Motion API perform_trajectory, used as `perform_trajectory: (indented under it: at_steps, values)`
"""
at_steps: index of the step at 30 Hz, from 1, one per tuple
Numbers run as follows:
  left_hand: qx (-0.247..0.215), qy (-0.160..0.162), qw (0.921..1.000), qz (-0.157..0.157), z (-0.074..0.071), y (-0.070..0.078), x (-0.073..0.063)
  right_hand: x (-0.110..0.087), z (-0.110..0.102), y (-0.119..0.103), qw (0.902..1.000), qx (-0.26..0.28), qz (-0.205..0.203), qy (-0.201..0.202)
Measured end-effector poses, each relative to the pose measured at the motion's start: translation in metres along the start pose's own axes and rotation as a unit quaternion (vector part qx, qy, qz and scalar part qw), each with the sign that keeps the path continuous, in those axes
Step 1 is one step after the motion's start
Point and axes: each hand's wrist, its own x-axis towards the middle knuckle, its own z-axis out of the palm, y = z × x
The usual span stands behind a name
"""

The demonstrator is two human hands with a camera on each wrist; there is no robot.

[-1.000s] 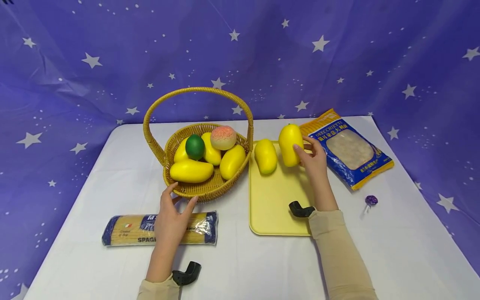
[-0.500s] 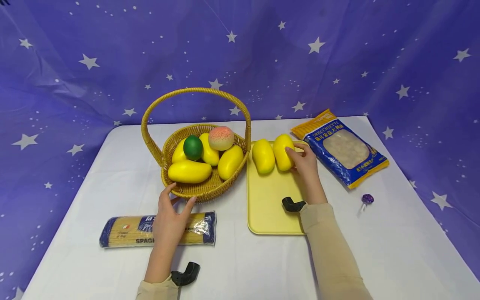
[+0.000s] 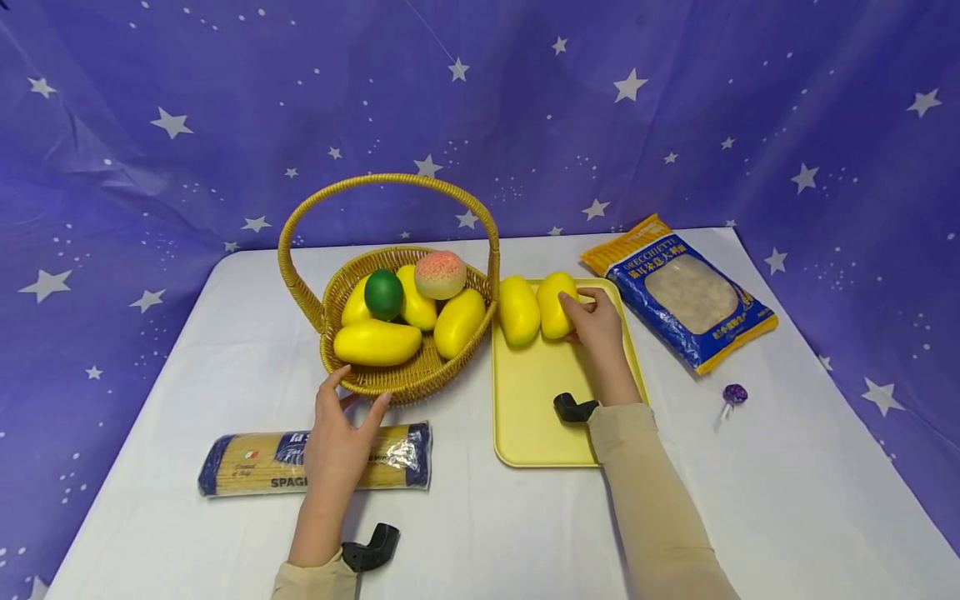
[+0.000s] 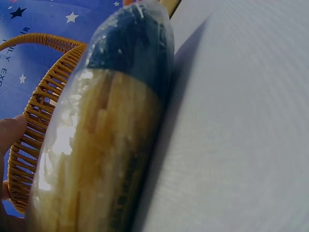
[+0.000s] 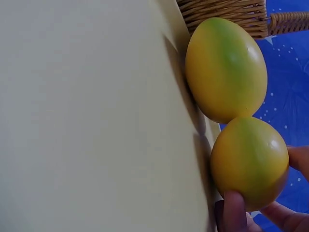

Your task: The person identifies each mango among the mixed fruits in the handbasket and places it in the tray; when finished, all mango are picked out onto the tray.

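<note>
My right hand (image 3: 597, 333) grips a yellow mango (image 3: 556, 307) at the far end of the pale yellow tray (image 3: 543, 417), thumb on its near side. A second mango (image 3: 519, 312) lies right beside it, by the basket. In the right wrist view the held mango (image 5: 250, 164) meets the other mango (image 5: 226, 70), with fingertips around its side. My left hand (image 3: 339, 446) reaches over a spaghetti pack (image 3: 247, 462), fingers spread at the near rim of the wicker basket (image 3: 408, 387). The left wrist view has a fingertip (image 4: 18, 124) at the basket's outer wall.
Several mangoes (image 3: 378, 343), a green fruit (image 3: 384, 293) and a peach (image 3: 440, 275) fill the basket, under its tall arched handle (image 3: 390, 178). An orecchiette bag (image 3: 686, 292) lies right of the tray, with a purple lollipop (image 3: 735, 395) nearer me. A starry curtain (image 3: 525, 108) hangs behind.
My right hand has brought its mango down and left onto the tray, up against the other mango, which has shifted slightly left. The left hand stays at the basket rim.
</note>
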Motion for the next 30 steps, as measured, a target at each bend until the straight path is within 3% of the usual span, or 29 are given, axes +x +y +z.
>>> perform_trajectory:
  at_steps: [14,18,24,27,30]
  values:
    - [-0.001,-0.003,1.0,-0.001,0.0,-0.001,0.0,-0.005,-0.007,-0.003,0.998,-0.044,0.022,-0.038]
    - [0.002,-0.001,1.0,0.002,-0.001,-0.002,0.0,-0.01,-0.013,-0.009,0.9927,-0.109,-0.003,-0.051]
    - [-0.004,-0.006,0.9999,-0.009,-0.003,-0.002,-0.001,-0.02,-0.021,-0.025,0.9734,-0.221,-0.051,-0.034]
    - [-0.009,-0.013,0.9998,-0.014,-0.002,-0.001,0.0,-0.025,-0.025,-0.034,0.9712,-0.226,-0.07,-0.028]
    - [-0.006,-0.016,0.9998,-0.011,-0.001,0.0,0.001,-0.032,-0.029,-0.043,0.9764,-0.195,-0.086,-0.033]
